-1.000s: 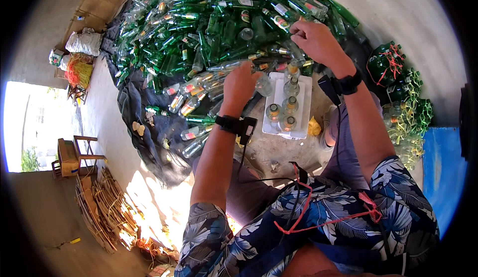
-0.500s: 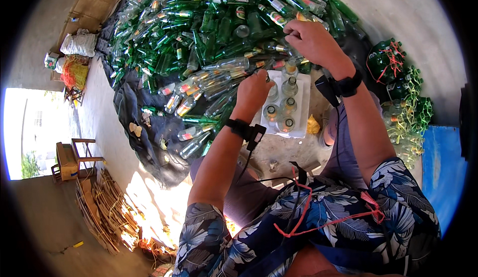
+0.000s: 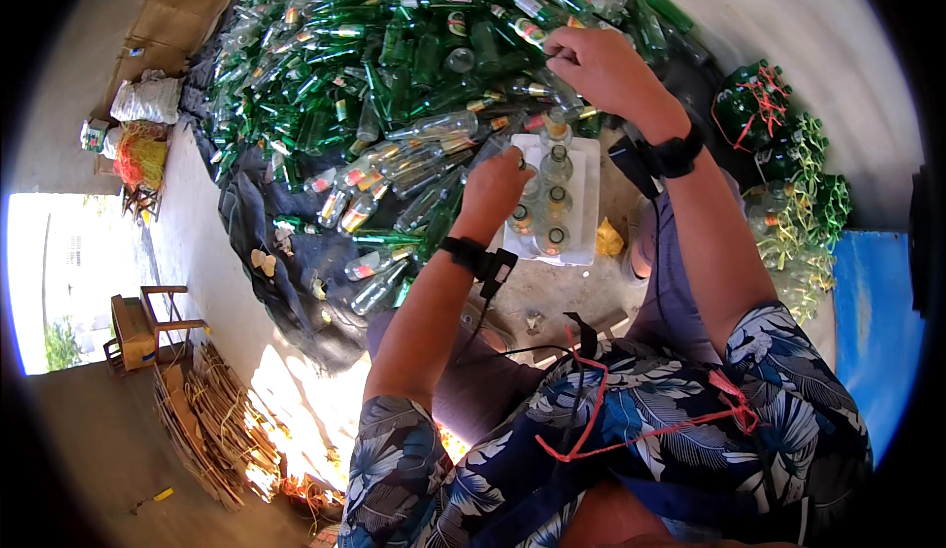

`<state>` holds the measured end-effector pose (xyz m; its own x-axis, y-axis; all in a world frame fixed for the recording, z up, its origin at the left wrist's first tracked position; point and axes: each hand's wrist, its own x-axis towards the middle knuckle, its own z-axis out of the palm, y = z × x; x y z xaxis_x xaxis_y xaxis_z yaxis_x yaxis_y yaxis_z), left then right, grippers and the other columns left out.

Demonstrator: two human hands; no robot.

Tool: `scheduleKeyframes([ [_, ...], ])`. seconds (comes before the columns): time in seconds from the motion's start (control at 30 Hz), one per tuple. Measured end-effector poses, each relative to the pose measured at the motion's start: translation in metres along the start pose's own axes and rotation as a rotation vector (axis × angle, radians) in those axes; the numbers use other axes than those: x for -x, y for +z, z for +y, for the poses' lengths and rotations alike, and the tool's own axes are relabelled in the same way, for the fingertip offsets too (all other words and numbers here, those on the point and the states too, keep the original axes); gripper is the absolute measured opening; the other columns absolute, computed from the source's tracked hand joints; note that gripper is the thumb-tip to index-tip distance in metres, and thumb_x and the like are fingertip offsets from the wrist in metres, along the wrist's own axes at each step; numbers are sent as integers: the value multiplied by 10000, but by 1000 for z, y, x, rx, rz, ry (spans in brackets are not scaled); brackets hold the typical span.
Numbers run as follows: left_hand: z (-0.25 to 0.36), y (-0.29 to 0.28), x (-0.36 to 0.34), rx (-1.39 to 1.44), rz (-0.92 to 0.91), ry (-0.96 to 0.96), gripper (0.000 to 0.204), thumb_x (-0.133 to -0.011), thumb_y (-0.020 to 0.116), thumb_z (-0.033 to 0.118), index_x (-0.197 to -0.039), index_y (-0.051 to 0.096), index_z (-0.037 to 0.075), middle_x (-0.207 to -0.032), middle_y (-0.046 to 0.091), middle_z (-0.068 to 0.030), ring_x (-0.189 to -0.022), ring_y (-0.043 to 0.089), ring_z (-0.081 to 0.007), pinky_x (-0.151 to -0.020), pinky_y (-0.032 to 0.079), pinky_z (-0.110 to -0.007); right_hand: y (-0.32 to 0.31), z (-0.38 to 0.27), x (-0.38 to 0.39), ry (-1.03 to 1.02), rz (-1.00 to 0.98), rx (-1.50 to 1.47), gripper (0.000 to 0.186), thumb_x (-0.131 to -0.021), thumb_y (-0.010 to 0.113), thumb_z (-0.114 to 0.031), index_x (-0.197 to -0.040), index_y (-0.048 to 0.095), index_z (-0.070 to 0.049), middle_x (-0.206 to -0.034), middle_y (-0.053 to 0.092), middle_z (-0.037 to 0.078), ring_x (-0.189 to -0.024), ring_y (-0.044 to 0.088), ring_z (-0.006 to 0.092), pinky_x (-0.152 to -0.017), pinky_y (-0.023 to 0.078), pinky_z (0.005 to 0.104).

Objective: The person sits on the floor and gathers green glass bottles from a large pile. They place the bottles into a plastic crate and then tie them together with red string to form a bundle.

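My left hand (image 3: 493,193) is closed at the neck of a clear glass bottle (image 3: 531,189) standing on a white rectangular tray (image 3: 588,188). Several more clear glass bottles stand upright there, mouths up, among them a front one (image 3: 554,239) and one farther back (image 3: 557,166). Farther off and to the right, my right hand (image 3: 608,70) hangs over the edge of the bottle heap with its fingers curled in. What it pinches, if anything, is hidden from view. Both wrists wear black straps with small devices.
A large heap of green and clear bottles (image 3: 394,65) lies beyond on a dark sheet (image 3: 261,242). Netted bottles (image 3: 788,193) stand on the right by a blue panel (image 3: 877,321). A yellow scrap (image 3: 609,239) lies beside the tray. On the left is a wooden chair (image 3: 138,326).
The view has shifted slightly, so the tray and heap sit a little farther left and up. Both hands keep nearly the same places and curled shapes.
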<state>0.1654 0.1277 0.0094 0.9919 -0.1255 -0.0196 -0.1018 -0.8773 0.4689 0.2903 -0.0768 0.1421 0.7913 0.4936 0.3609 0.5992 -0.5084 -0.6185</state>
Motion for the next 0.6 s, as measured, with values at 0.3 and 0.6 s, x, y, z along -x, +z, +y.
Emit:
scheduleKeyframes([
  [0.3, -3, 4, 6, -22, -34, 60, 292, -875, 711, 309, -937, 609, 42, -850, 694, -226, -855, 669, -442, -735, 529, -540, 3, 8, 0, -29, -12, 36, 205, -889, 680, -206, -971, 703, -19, -819, 715, 168, -760, 700, 305, -691, 534, 411],
  [0.6, -3, -16, 8, -68, -151, -15, 400, -868, 712, 343, -1126, 611, 54, -982, 715, -198, -956, 669, -422, -812, 523, -511, -7, -9, 1, 106, -93, 10, 211, -880, 685, -178, -988, 732, -3, -785, 717, 152, -675, 677, 236, -641, 521, 353],
])
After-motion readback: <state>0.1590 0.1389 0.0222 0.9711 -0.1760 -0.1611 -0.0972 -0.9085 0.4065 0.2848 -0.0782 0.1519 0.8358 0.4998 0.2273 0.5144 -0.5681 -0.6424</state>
